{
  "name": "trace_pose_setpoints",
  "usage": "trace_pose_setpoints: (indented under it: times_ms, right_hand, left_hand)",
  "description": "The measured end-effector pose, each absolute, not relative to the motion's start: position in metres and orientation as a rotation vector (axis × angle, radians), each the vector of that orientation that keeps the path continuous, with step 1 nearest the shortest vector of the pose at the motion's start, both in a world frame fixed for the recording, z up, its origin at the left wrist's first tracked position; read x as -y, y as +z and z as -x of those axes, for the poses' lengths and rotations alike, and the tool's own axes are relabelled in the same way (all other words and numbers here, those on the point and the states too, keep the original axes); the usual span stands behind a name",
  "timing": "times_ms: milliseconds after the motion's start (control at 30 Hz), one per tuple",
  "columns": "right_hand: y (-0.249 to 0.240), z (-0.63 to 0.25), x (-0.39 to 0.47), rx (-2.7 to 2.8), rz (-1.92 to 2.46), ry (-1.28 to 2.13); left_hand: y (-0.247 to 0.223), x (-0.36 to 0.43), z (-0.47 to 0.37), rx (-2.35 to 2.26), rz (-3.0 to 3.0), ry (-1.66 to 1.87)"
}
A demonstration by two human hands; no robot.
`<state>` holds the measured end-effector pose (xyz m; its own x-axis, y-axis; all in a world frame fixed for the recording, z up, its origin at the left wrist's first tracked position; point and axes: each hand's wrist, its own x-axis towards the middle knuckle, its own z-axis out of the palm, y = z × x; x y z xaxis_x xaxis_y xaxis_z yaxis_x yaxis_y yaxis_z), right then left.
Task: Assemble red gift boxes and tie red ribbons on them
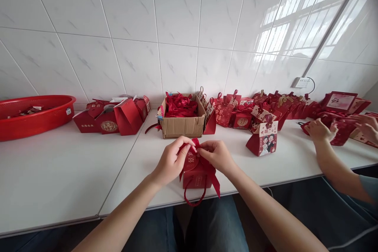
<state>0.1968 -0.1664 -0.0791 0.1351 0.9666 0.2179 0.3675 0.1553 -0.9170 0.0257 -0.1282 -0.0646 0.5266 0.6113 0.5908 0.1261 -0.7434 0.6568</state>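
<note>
A small red gift box [197,181] with gold lettering stands near the table's front edge, its red rope handle [195,204] hanging over that edge. At the top of the box, a red ribbon [213,179] is pinched between the fingers of my left hand [174,159] and my right hand [217,157]. Both hands are closed and their fingertips almost meet. One ribbon tail drapes down the right side of the box. Just behind my hands sits a cardboard box [183,126] filled with red ribbons [180,105].
A red basin [35,126] with small items stands far left, beside several red gift boxes [128,116]. More finished-looking boxes crowd the wall, and one with a couple picture [267,139] stands nearer. At right, a co-worker's hands [320,130] handle red boxes. A wall socket [301,82] is behind.
</note>
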Motion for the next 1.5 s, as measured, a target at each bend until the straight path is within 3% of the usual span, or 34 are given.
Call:
trace_pose_setpoints:
  times_ms: [533,1100,1300,1500]
  right_hand:
    - [-0.067,-0.2,0.18,1.74,1.321,0.642]
    - [-0.082,-0.201,0.177,1.614,1.195,0.738]
    - [-0.085,-0.201,0.176,1.576,1.187,0.757]
    - [-0.089,-0.203,0.176,1.55,1.161,0.778]
  left_hand:
    - [-0.036,0.108,-0.043,-0.497,-2.573,1.076]
    - [-0.03,0.056,-0.079,-0.424,-2.665,0.972]
    - [-0.042,0.062,-0.06,-0.713,-2.46,1.128]
    - [-0.052,0.098,-0.025,-0.648,-2.255,0.89]
